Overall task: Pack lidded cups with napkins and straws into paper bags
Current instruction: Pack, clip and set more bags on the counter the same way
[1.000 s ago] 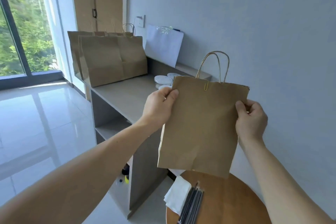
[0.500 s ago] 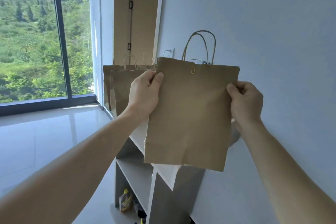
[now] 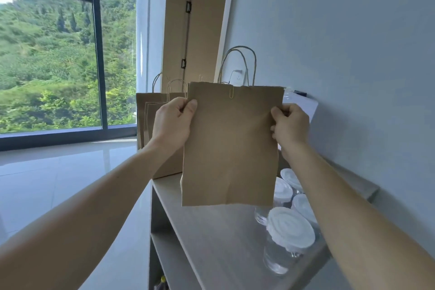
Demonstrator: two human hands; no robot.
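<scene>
We are gripping the paper bag (image 3: 231,148) at both upper edges: our left hand (image 3: 173,122) is pinching the left edge with the thumb lying on the front panel, and our right hand (image 3: 290,125) is curling its fingers round the right edge. The bag is hanging upright in the air between them, folded flat, with its twine handles (image 3: 237,63) standing above the mouth. It is hovering over the grey counter (image 3: 211,231), with the lidded cups (image 3: 290,231) waiting below it to the right and more brown bags (image 3: 150,113) standing behind it by the window. We are judging the step to be opening it, so we are aiming to part the two panels at the mouth, not tug the sides. Then we push the base out square and stand the bag on bare counter beside the cups. We are finding no print, logo or label on the bag, and we cannot read any marking on the lids.
</scene>
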